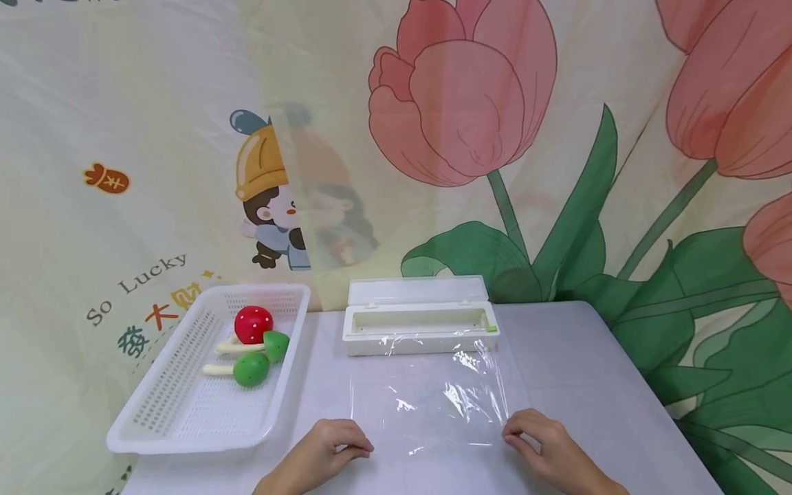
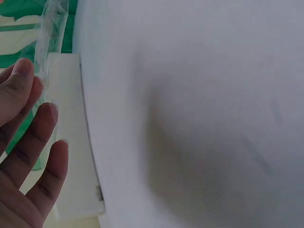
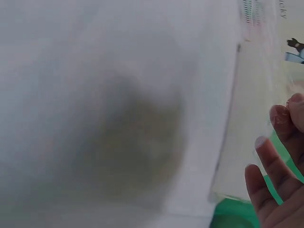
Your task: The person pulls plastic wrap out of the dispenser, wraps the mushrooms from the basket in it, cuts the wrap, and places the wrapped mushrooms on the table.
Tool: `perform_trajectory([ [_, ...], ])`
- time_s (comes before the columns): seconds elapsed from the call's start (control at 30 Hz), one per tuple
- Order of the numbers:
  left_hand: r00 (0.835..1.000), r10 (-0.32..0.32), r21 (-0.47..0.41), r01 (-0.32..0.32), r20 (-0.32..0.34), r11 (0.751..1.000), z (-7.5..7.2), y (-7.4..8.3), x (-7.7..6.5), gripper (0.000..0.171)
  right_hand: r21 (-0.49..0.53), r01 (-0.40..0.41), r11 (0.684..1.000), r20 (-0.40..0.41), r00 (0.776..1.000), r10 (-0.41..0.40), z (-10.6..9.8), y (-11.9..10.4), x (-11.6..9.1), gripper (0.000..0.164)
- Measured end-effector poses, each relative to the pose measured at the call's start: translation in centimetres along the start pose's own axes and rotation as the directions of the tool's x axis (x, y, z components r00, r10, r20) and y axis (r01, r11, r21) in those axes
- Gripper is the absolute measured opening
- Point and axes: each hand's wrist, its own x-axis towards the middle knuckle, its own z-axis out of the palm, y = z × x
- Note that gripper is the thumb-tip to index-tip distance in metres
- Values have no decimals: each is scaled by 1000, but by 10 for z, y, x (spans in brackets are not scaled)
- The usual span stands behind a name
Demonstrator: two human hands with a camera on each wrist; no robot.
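Observation:
A sheet of clear cling film (image 1: 433, 399) stretches from the front of a white cling film dispenser box (image 1: 396, 346) toward the person. The box's translucent lid (image 1: 417, 290) stands raised, and a small green slider (image 1: 491, 328) sits at its right end. My left hand (image 1: 324, 450) pinches the film's near left corner between thumb and index finger; in the left wrist view its other fingers (image 2: 53, 166) are spread. At the near right corner, my right hand (image 1: 551, 450) pinches the film the same way, its lower fingers (image 3: 259, 187) apart from it.
To the left, a white plastic basket (image 1: 139, 419) holds a red spotted toy mushroom (image 1: 254, 324) and green-capped toy mushrooms (image 1: 250, 369). A pale cloth covers the table (image 1: 575, 371). Behind it hangs a printed curtain (image 1: 185, 89) with tulips.

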Motion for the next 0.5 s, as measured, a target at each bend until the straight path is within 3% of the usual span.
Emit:
perform_trajectory([
  [0.17, 994, -65, 32, 63, 85, 998, 13, -7, -12, 11, 0, -56, 998, 93, 994, 56, 10, 8, -17, 24],
  [0.27, 977, -143, 69, 134, 157, 989, 15, -8, -16, 10, -10, -97, 995, 134, 986, 98, 15, 13, -24, 19],
  [0.33, 945, -240, 86, 227, 221, 970, 15, -7, -17, 10, -10, -106, 994, 146, 983, 106, 17, 17, -27, 18],
  [0.47, 833, -450, 123, 435, 321, 892, 15, -5, -16, 10, -13, -104, 995, 174, 979, 105, 20, 21, -30, 20],
  [0.5, 815, -475, 140, 456, 332, 879, 16, -4, -16, 9, -15, -103, 995, 187, 977, 104, 20, 21, -31, 19],
])
